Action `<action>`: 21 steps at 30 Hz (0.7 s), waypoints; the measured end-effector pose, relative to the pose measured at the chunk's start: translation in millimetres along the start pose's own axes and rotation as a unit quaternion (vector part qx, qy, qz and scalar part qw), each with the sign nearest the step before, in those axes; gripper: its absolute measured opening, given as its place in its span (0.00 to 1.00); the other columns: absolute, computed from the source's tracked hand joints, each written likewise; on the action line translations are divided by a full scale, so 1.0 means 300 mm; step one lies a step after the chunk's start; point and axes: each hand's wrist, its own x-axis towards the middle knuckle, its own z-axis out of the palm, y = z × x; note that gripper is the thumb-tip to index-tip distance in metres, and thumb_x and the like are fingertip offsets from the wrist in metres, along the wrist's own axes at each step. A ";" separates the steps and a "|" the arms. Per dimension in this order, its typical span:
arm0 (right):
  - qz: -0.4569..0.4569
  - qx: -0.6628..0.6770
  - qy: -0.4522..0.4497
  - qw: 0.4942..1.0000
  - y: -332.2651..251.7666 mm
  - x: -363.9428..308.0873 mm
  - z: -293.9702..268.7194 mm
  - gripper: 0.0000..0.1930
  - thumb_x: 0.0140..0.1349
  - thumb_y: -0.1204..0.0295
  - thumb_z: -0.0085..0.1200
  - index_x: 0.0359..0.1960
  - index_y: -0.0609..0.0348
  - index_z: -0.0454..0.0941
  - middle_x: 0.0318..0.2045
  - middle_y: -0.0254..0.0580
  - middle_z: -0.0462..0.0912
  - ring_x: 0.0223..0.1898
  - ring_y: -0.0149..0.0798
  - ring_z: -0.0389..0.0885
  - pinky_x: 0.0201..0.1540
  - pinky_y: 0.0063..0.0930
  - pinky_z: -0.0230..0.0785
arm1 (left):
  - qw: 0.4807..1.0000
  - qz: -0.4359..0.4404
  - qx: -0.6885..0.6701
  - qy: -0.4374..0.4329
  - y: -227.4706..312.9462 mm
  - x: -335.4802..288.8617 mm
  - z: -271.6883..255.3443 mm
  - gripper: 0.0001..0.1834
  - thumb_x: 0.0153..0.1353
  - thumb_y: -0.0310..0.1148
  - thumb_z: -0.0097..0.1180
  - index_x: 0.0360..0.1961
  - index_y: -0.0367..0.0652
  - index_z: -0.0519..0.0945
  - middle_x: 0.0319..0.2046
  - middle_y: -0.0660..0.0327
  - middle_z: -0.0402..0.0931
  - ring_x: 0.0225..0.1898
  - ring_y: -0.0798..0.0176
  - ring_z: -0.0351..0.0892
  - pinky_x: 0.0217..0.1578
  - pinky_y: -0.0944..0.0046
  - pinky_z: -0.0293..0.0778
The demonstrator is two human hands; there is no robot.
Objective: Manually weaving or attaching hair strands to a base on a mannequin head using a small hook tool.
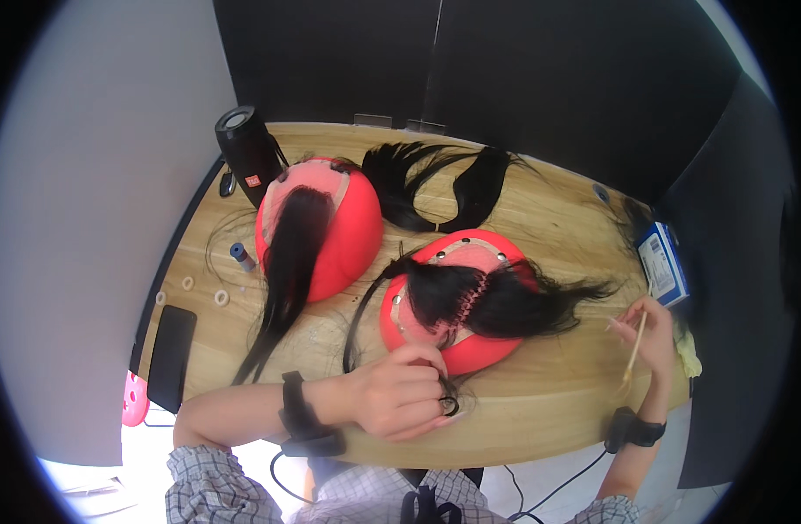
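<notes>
My left hand [402, 393] is closed at the near edge of a red wig block [496, 351], with a small tuft of black hair [450, 405] curling out by its fingers. That block carries a pinkish mesh wig cap [466, 255] with long black hair [527, 301] parted along a stitched line. Off to the right, my right hand [652, 336] pinches a thin wooden stick-like tool [636, 345], its lower end blurred. A second red wig block [358, 231] stands at the back left, a long black lock [297, 249] draped down its cap.
A bundle of black hair [483, 188] lies at the back. On the left are a black cylindrical speaker [247, 153], a blue thread spool [241, 255], small pale rings [221, 298] and a dark phone [171, 358]. A blue-and-white box [662, 262] stands right, before dark partitions [584, 79].
</notes>
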 end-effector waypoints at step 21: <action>-0.281 0.356 0.027 0.891 -0.720 0.009 0.262 0.17 0.58 0.85 0.56 0.51 0.69 0.76 0.51 0.50 0.82 0.25 0.17 0.75 0.25 0.10 0.67 | 0.861 -0.399 -0.294 0.112 0.056 0.440 -0.272 0.18 0.77 0.34 0.38 0.32 0.36 0.75 0.37 0.56 0.83 0.45 0.67 0.80 0.49 0.71 0.71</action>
